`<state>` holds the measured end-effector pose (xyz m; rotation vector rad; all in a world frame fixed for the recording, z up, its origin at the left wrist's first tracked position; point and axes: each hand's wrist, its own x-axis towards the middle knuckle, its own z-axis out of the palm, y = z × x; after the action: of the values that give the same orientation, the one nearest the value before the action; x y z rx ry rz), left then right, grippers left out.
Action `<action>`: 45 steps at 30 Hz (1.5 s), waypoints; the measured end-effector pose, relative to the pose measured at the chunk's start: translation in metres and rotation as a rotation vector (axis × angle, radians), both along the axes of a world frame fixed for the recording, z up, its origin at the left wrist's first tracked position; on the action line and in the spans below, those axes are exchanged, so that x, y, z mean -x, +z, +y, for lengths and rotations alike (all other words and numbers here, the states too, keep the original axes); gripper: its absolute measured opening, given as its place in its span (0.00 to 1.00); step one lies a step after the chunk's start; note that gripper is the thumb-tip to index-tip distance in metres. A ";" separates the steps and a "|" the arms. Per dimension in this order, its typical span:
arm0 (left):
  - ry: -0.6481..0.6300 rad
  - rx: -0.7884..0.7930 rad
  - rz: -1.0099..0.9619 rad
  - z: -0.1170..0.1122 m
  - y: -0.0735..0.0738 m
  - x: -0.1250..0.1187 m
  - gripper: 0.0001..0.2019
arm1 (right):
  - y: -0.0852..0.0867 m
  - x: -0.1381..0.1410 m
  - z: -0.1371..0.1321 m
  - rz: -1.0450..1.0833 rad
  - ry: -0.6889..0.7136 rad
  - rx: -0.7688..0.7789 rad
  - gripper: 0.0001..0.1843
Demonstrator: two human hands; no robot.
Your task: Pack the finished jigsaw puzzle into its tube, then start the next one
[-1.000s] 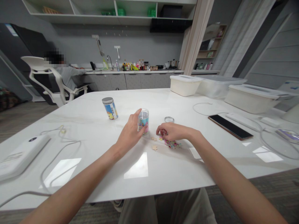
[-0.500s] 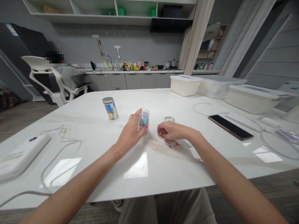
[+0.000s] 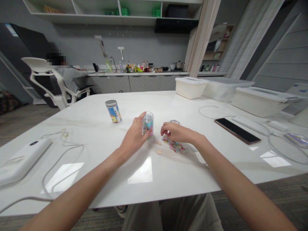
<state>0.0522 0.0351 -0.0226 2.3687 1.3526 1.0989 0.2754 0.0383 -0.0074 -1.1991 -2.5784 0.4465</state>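
Observation:
My left hand [image 3: 133, 137] wraps round a small clear jar [image 3: 147, 124] with colourful pieces inside; the jar stands lidless on the white table [image 3: 154, 166]. Just right of the jar, my right hand [image 3: 177, 132] hovers a little above the table with its fingertips pinched together; what they hold is too small to make out. Below it lies a small heap of colourful puzzle pieces [image 3: 177, 147], and two plain wooden-backed pieces [image 3: 159, 151] lie beside it. The jar's lid [image 3: 174, 122] rests behind my right hand. A second, closed jar [image 3: 113, 111] stands further left.
A black phone [image 3: 237, 131], cables and white storage boxes [image 3: 258, 100] occupy the right side. A white device [image 3: 20, 160] with a cable lies at the left. A person sits in a white chair [image 3: 47, 77] beyond the table's far left.
My right hand has lifted slightly from the puzzle pieces and moved toward the jar. The left hand and jar have stayed put.

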 end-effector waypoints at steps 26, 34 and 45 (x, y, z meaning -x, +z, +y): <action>-0.126 -0.207 0.079 -0.001 -0.001 -0.002 0.36 | 0.015 0.026 -0.012 0.944 0.075 -0.115 0.05; -0.134 -0.236 0.098 0.000 -0.001 -0.002 0.36 | 0.014 0.026 -0.012 0.935 0.079 -0.138 0.05; -0.024 -0.182 0.079 0.002 0.000 0.000 0.33 | 0.030 -0.016 -0.011 0.277 -0.169 -0.136 0.07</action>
<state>0.0519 0.0371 -0.0224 2.5751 1.2961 1.1806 0.2915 0.0275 0.0229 -1.2018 -2.2171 0.3658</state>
